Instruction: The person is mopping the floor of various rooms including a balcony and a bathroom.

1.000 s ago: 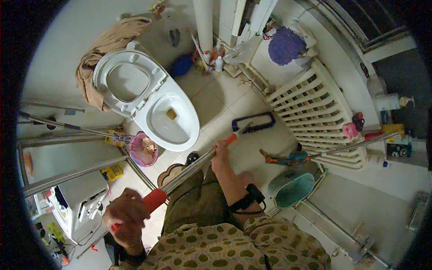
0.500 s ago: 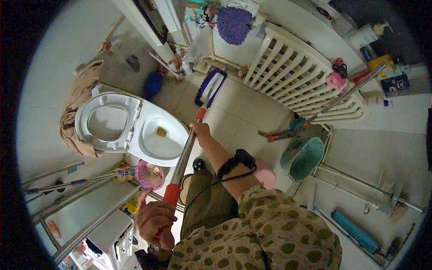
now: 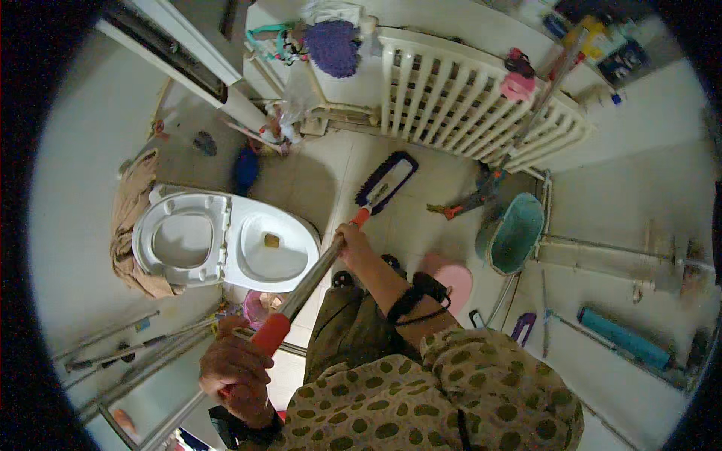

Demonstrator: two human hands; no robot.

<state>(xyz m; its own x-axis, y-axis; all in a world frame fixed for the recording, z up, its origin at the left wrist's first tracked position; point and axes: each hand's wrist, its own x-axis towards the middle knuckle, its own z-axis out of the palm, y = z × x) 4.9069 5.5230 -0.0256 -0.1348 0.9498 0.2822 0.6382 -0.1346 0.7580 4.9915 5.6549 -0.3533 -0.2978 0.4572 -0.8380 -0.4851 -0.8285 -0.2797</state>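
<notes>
Both my hands are closed round the handle of a flat mop [image 3: 304, 289], a metal pole with red-orange grips. My left hand [image 3: 239, 367] wraps the upper end by the thick grip, low in the picture. Further down the pole, just above the lower red part, my right hand [image 3: 350, 244] holds on. The purple-fringed mop head [image 3: 388, 183] lies on the tiled floor [image 3: 342, 154], between the toilet and the radiator. Left of my right hand is the white toilet [image 3: 297, 259] with its lid and seat raised.
A white radiator [image 3: 459, 94] lines the far wall. To the right are a green tub [image 3: 519, 233], a pink round object [image 3: 451, 284] and long-handled tools [image 3: 474, 199]. A pink bin [image 3: 262, 307] stands near the toilet, and a blue object [image 3: 246, 171] sits behind it.
The mop head has slid right across the floor, away from the toilet. Both hands have kept their hold on the pole, and my view has turned somewhat.
</notes>
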